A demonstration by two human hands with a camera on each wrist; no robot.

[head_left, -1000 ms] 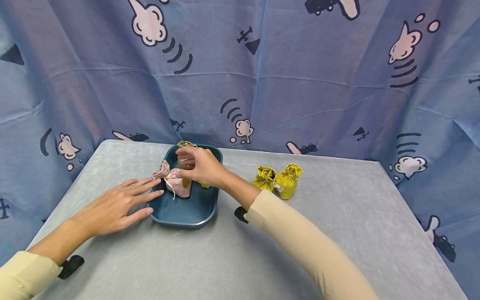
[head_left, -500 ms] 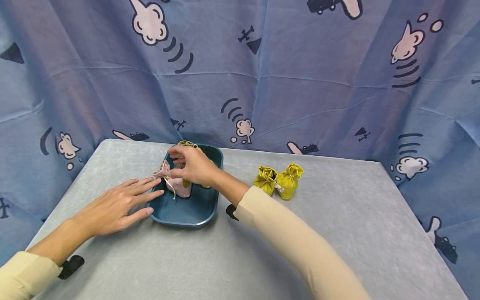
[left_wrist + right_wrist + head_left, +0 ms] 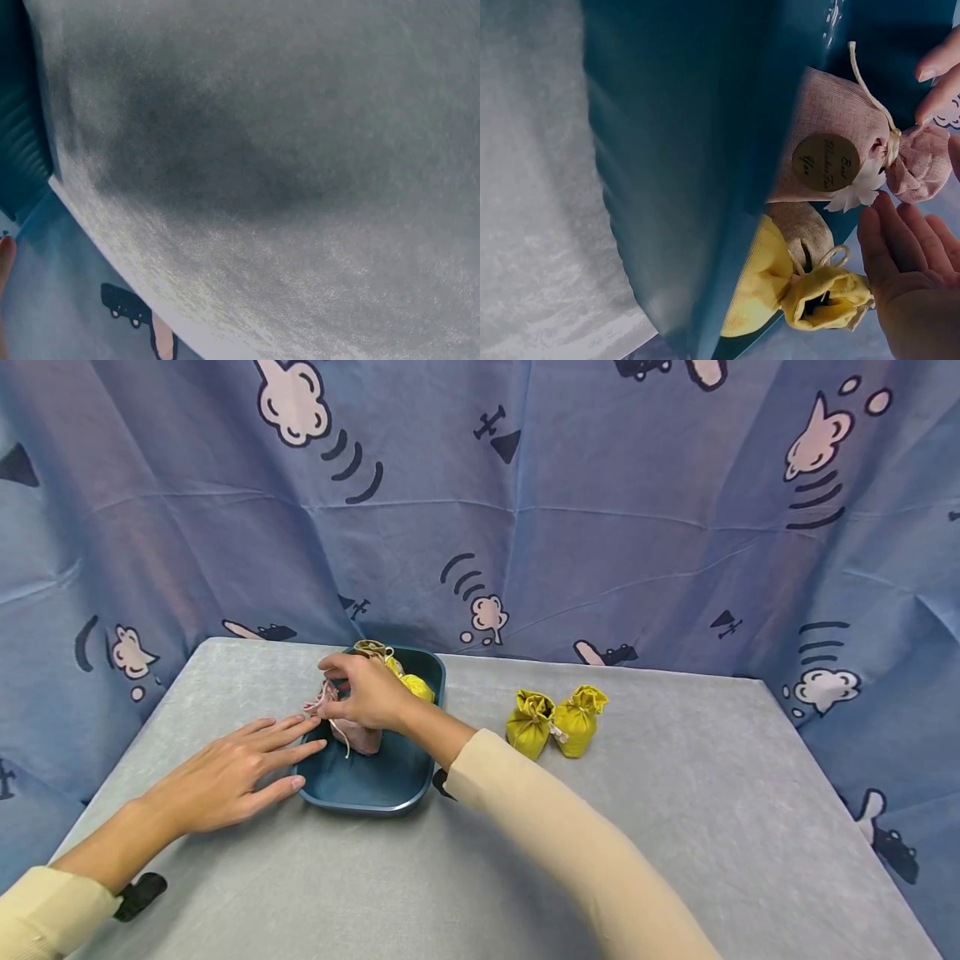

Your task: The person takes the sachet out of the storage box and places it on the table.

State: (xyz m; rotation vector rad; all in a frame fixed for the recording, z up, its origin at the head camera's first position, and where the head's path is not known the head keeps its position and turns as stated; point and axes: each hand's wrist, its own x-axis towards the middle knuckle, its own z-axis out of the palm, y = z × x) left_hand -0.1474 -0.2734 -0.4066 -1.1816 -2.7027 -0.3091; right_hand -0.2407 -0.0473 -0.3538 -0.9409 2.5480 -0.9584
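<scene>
A pink drawstring pouch [image 3: 360, 738] leans in a blue plastic tub [image 3: 367, 808], its gathered neck toward the left rim. My right hand [image 3: 369, 693] reaches over it, thumb and fingers apart around the neck. In the right wrist view that hand's fingers [image 3: 889, 232] are right beside the neck, near a white flower trim [image 3: 855, 189] and a round label [image 3: 825, 163]. My left hand [image 3: 240, 768] lies flat with spread fingers at the tub's left rim, fingertips by the pouch's neck. Behind are a yellow pouch [image 3: 417, 687] and a beige pouch [image 3: 371, 648], partly hidden.
Two yellow-green pouches, one [image 3: 528, 727] next to the other [image 3: 579, 722], stand upright on the grey-covered table [image 3: 675, 793] right of the tub. A blue patterned curtain [image 3: 600, 527] hangs behind the table's back edge.
My right hand has moved left from over the pouch's body to its neck, uncovering the yellow pouch in the tub. The left hand stays in place.
</scene>
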